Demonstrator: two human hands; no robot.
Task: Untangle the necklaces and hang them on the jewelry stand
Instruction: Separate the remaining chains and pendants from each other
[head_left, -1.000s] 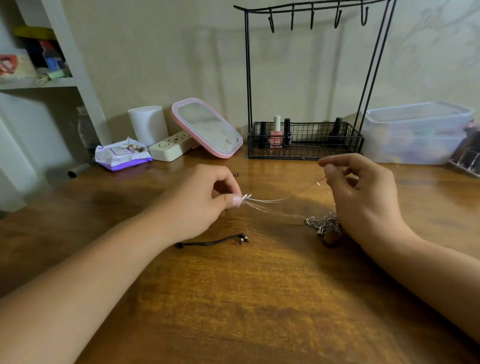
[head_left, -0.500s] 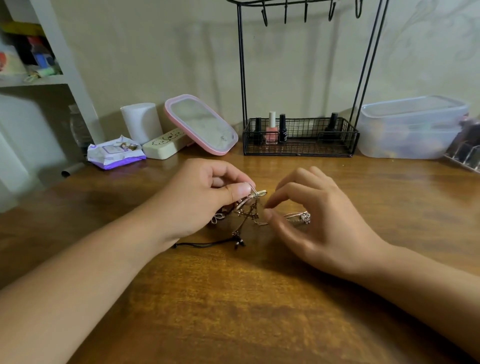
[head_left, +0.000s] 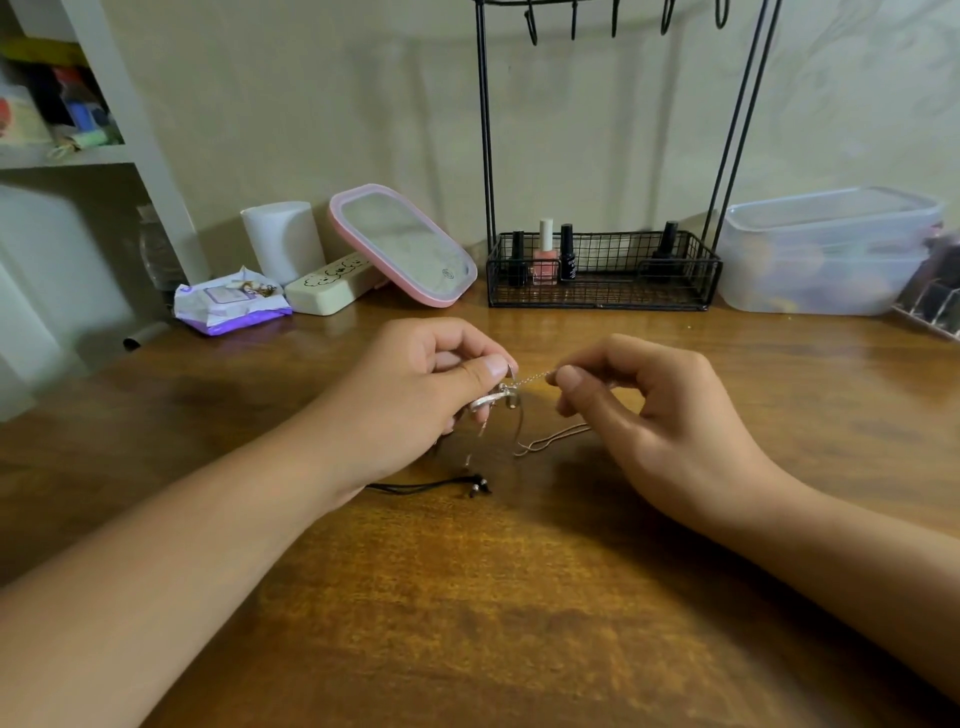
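Silver necklaces (head_left: 506, 397) hang tangled between my hands above the tabletop (head_left: 467, 597): left hand (head_left: 415, 395) pinches the clump, right hand (head_left: 654, 415) pinches one chain; jewelry stand (head_left: 602, 270) far behind.

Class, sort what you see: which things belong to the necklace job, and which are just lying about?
Job: left hand, right hand, silver chain necklaces, black cord necklace, jewelry stand.

Lying about: pink mirror, wipes pack, plastic container, nail polish bottles.

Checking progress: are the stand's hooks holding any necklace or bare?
Bare. The visible hooks on the jewelry stand carry nothing; the left hand and right hand pinch the silver chain.
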